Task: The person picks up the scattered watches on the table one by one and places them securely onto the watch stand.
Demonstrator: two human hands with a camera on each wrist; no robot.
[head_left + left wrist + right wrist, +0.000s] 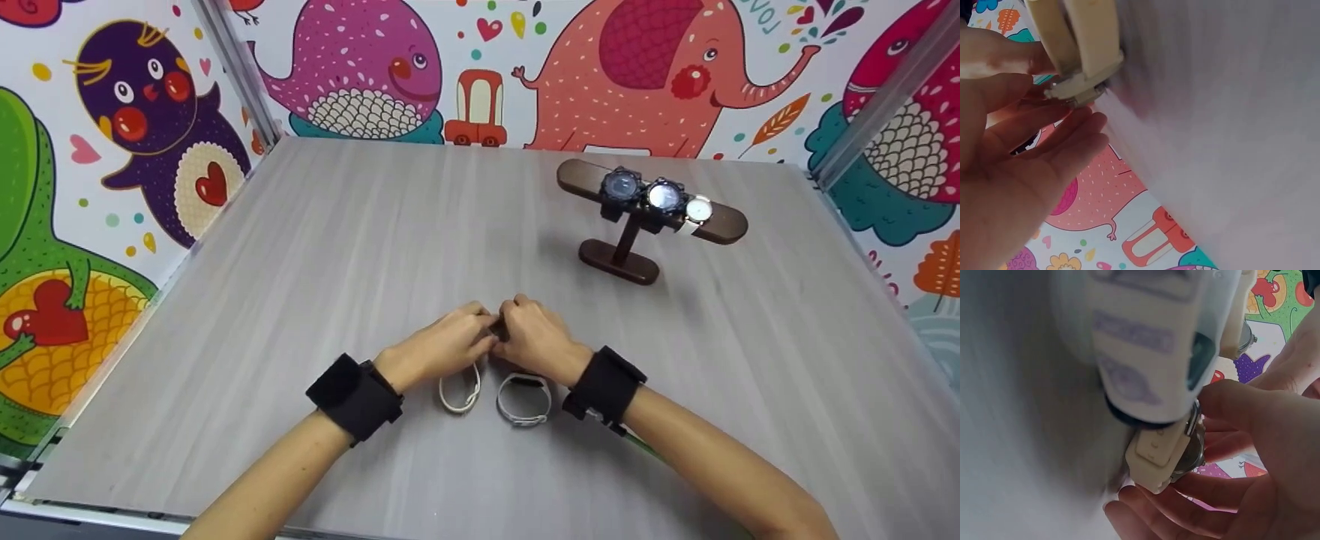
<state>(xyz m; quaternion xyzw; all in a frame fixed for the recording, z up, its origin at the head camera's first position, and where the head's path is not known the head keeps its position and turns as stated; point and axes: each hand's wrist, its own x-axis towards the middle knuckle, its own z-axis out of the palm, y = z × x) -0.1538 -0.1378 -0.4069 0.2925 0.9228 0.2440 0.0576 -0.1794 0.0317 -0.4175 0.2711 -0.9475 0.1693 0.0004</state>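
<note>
I am watching the right hand (536,337) gripping a watch with a cream strap and a round metal-rimmed case (1157,453), thumb on one side and fingers curling under the other; the watch is sitting at those fingertips, between the two hands; the left hand (450,341) is meeting it from across, fingers close by the case, though I cannot tell whether they are pinching it; nearer me on the grey wood-grained table (375,225), a second cream-strapped watch (1095,42) is resting as a loop beside a pale grey wristband (525,421); farther off, a brown wooden T-shaped stand (619,262) is bearing two chunky dark watches (621,185) and a smaller white-strapped watch (699,210).
</note>
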